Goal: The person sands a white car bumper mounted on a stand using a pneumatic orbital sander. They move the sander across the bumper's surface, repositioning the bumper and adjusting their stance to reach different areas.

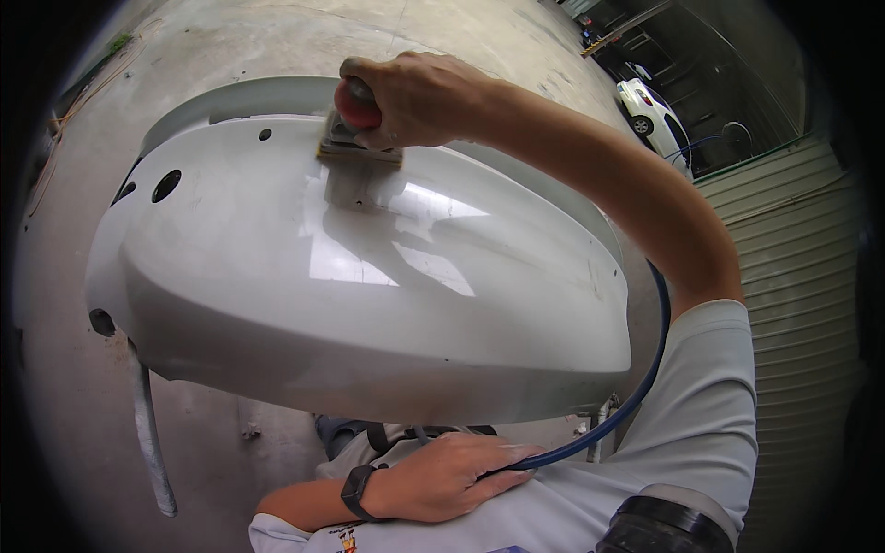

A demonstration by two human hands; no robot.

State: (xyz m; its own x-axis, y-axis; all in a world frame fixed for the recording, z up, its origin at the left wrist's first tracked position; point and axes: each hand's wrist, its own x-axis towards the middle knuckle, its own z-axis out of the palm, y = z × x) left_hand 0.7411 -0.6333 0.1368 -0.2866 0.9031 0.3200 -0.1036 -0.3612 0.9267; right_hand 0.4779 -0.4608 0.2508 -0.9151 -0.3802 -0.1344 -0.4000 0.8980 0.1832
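Note:
A large curved white panel (387,313), shaped like a car bumper, lies across the view in front of me, glossy with light reflections. My right hand (419,97) reaches over to its far side, fingers wrapped around a sander (359,155) with a red top. The sander's flat pad rests on the panel's upper surface; part of the tool is hidden by my hand. Close to my body, my left hand (438,475) is closed around a blue hose (661,341). The hose curves up past the panel's right end behind my right arm.
A whitish stand leg (147,433) shows below the panel's left end. Dark round holes (166,186) pierce the panel at left. A corrugated metal wall (797,267) stands at right, a white car (650,115) beyond. A black round part (664,521) sits at the lower edge.

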